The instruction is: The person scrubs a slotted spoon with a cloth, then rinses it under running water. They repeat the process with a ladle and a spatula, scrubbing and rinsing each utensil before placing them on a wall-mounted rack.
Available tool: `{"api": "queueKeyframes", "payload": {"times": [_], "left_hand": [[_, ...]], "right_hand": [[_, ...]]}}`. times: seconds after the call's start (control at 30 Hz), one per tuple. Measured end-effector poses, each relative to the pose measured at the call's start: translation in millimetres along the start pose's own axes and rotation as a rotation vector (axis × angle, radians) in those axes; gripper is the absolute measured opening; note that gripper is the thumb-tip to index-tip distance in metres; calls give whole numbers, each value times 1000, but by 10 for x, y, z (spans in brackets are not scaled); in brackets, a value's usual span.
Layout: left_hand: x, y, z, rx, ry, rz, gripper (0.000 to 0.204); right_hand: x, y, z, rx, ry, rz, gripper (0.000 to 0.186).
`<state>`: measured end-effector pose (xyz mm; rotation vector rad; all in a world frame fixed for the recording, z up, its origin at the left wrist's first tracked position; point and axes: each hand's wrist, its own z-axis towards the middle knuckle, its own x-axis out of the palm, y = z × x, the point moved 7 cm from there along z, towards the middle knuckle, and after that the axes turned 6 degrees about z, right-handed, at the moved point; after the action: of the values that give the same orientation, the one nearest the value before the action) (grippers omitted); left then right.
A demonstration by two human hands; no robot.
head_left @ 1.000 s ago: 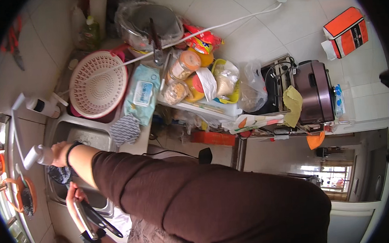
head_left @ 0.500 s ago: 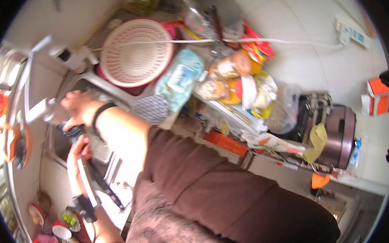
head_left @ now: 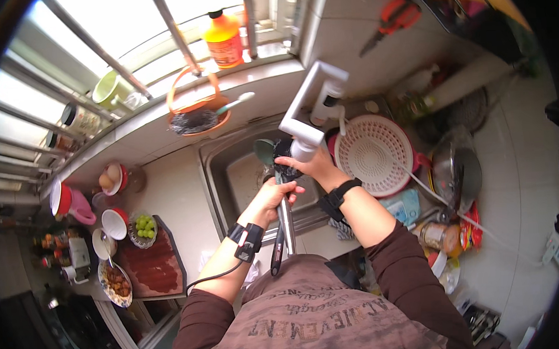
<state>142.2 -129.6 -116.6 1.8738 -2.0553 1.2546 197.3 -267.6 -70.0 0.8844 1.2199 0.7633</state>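
Over the metal sink (head_left: 219,184), my left hand (head_left: 267,199) is wrapped round the long handles of kitchen utensils: one silver handle (head_left: 288,235) and one black handle (head_left: 277,254). A dark grey-green rounded utensil head (head_left: 264,151), like a ladle's bowl, shows beyond the fingers. Just under the spout of the white tap (head_left: 304,138), my right hand (head_left: 314,168) is closed round a dark, mottled thing (head_left: 284,151) at the utensils' far end. Whether that is a scrubber or a utensil head, I cannot make out.
A white-and-pink colander (head_left: 374,156) stands right of the sink. An orange basket (head_left: 215,117) with a scourer hangs beyond it, below an orange bottle (head_left: 223,40). Leftward are a cutting board (head_left: 150,265), green grapes (head_left: 145,226) and a plate of food (head_left: 114,284).
My view has swung left and levelled, bringing the window, sink and left counter into sight. Both hands stay at the sink, holding the utensils under the tap.
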Motion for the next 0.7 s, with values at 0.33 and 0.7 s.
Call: {"api": "queueKeyframes", "payload": {"times": [0.33,0.7], "left_hand": [[-26,51,44,4,-9,113,10],[71,15,148,78,46,-18,16]], "right_hand": [[134,-295,203,103,127,-196,51],[161,-761,7,107,-62,130,59]]}}
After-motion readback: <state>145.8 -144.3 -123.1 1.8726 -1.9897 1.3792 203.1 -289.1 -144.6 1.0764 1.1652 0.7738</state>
